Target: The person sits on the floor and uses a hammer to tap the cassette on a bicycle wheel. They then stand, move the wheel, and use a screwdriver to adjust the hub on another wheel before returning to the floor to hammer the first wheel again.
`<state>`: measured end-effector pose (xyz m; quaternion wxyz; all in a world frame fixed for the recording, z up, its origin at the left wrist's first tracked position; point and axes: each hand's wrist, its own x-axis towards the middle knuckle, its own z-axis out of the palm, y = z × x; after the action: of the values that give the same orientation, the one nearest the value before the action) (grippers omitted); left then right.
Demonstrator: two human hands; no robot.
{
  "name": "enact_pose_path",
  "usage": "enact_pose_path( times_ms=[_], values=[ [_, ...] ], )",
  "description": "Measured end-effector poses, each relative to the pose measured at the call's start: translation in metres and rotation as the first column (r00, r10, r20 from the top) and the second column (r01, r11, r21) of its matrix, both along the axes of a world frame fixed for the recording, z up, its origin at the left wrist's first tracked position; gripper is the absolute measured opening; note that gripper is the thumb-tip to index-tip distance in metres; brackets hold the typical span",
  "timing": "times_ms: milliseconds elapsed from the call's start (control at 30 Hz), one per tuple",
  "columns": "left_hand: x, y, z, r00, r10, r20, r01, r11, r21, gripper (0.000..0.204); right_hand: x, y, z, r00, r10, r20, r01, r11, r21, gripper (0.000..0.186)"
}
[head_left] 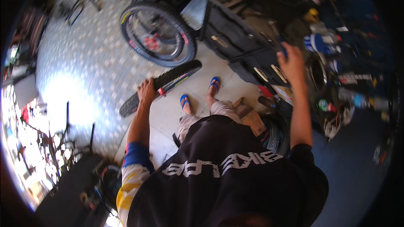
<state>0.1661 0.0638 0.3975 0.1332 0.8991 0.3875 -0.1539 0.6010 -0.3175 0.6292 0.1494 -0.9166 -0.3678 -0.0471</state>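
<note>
My left hand point(146, 90) is closed over the top of an upright bicycle wheel, its fingers on the knobby black tire point(179, 72). The wheel's rim carries red and yellow markings and shows only in part. On the right, my right hand point(292, 63) is raised over the workbench edge, with its fingers around the blue handle of a tool point(283, 49). A metal part seems to stretch from that handle toward the bench; blur hides the tool's exact kind.
Another bicycle wheel point(158, 38) with a red hub stands against the bench. Dark drawers point(229, 38) with pale handles line the bench front. Bottles, a blue-and-white container point(314, 43) and loose parts crowd its top. A wooden block point(251, 118) and a tire point(274, 136) are beside my legs.
</note>
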Motion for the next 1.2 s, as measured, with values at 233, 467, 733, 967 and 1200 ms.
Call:
enact_pose_path(
  times_ms=[233, 467, 733, 967, 1200],
  values=[
    [-0.033, -0.010, -0.008, 0.998, -0.058, 0.005, 0.058, 0.998, -0.023, 0.063, -0.133, -0.041, -0.055, 0.972, -0.087, -0.217, 0.088, 0.996, -0.007, 0.038],
    [-0.094, 0.015, 0.006, 0.994, -0.096, -0.057, 0.090, 0.990, -0.107, 0.068, -0.228, -0.045, -0.071, 0.887, -0.058, -0.458, 0.003, 0.993, -0.120, 0.042],
    [-0.236, 0.012, 0.048, 0.958, 0.281, 0.058, -0.275, 0.956, -0.102, 0.071, -0.234, 0.036, -0.053, 0.904, 0.057, -0.425, -0.146, 0.973, -0.178, 0.041],
    [-0.284, 0.013, 0.060, 0.782, 0.602, 0.165, -0.591, 0.799, -0.113, 0.070, -0.241, 0.180, 0.008, 0.827, 0.372, -0.421, -0.429, 0.902, -0.044, 0.043],
    [-0.312, 0.022, 0.018, 0.499, 0.848, 0.179, -0.840, 0.524, -0.141, 0.063, -0.209, 0.311, 0.010, 0.793, 0.502, -0.346, -0.552, 0.832, -0.056, 0.042]
  ],
)
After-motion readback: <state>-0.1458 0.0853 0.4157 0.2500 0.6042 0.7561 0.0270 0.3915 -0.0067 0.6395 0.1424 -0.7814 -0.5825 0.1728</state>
